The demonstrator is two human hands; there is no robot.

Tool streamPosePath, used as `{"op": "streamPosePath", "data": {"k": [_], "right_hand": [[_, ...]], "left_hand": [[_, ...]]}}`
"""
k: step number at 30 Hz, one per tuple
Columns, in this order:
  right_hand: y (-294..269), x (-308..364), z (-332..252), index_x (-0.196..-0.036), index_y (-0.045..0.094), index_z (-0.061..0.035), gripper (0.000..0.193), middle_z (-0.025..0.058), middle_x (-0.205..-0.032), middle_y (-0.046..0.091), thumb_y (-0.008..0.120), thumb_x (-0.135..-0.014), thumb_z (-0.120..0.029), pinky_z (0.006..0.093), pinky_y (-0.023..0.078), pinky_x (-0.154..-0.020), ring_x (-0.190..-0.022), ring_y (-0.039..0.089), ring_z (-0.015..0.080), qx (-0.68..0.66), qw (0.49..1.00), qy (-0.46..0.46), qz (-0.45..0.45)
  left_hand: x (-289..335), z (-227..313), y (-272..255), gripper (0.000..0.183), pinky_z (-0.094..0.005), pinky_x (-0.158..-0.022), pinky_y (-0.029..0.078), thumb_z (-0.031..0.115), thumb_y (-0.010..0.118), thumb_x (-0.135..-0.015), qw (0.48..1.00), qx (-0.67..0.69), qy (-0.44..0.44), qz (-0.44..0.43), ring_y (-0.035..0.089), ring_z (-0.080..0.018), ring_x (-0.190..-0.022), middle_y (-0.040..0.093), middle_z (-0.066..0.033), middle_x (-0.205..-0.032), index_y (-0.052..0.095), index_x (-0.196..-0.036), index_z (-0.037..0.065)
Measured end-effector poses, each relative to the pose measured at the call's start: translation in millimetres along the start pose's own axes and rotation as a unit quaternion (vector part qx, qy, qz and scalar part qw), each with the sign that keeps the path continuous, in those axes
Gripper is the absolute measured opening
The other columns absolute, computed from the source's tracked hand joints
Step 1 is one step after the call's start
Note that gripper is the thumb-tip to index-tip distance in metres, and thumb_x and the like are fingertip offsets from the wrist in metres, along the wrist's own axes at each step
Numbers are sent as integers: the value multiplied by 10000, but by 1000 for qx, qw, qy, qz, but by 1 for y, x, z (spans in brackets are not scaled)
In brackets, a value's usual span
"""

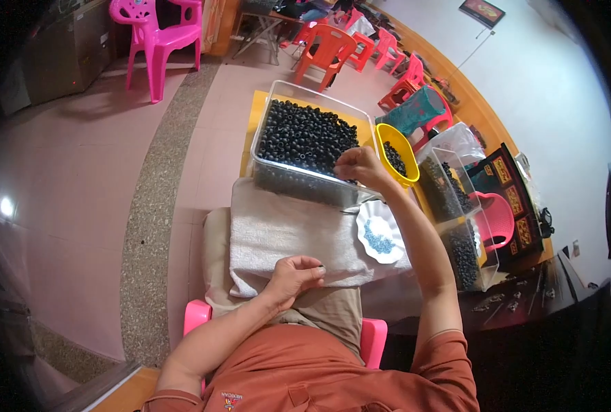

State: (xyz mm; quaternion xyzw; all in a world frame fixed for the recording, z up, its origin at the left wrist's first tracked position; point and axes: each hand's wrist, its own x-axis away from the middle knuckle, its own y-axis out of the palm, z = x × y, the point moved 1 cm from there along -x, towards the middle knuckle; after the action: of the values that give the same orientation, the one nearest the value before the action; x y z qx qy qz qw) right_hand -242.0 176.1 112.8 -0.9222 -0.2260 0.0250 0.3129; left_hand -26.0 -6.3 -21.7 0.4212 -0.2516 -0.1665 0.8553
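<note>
My left hand point(294, 280) is above my lap at the towel's near edge, thumb and fingers pinched on a tiny dark piece at their tips. My right hand point(361, 167) reaches over the near right corner of a clear plastic bin point(305, 180), its fingers drawn together. Whatever these fingers hold, if anything, is too small to make out. Small black ring-like pieces point(305, 134) fill the bin. Right of the towel's middle lies a white scalloped plate point(390, 218) with tiny blue bits point(378, 240) on it, partly behind my right forearm.
A white towel point(285, 233) covers my lap. Beside the bin stands a yellow bowl point(409, 180) with black pieces. Further right is a clear divided box point(460, 257) of black pieces. A pink chair point(160, 41) and a red chair point(326, 51) stand beyond.
</note>
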Motion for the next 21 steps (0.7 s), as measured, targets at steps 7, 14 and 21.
{"op": "streamPosePath", "data": {"k": [7,14,21], "right_hand": [[-5,19,-4,-939,666,57,120,72,-860,669,679,-829,12,266,556,-731,-779,669,152,-93,992,-65,56],[32,80,-22,-972,659,46,126,84,-902,651,630,-849,50,273,546,-799,-826,652,154,-167,964,-175,114],[109,140,20,-926,659,39,96,79,-959,635,658,-835,70,243,470,-790,-897,591,131,-179,970,-133,96]], "left_hand": [[-1,1,1,147,-245,-638,577,-4,698,-827,1000,4,12,0,651,-155,-725,646,-81,-869,617,-949,-14],[3,4,3,125,-285,-686,570,3,677,-840,999,-7,30,16,646,-154,-761,651,-66,-876,626,-954,1],[-2,6,1,135,-266,-721,554,20,669,-851,998,5,58,4,650,-146,-768,657,-54,-886,619,-976,30]]}}
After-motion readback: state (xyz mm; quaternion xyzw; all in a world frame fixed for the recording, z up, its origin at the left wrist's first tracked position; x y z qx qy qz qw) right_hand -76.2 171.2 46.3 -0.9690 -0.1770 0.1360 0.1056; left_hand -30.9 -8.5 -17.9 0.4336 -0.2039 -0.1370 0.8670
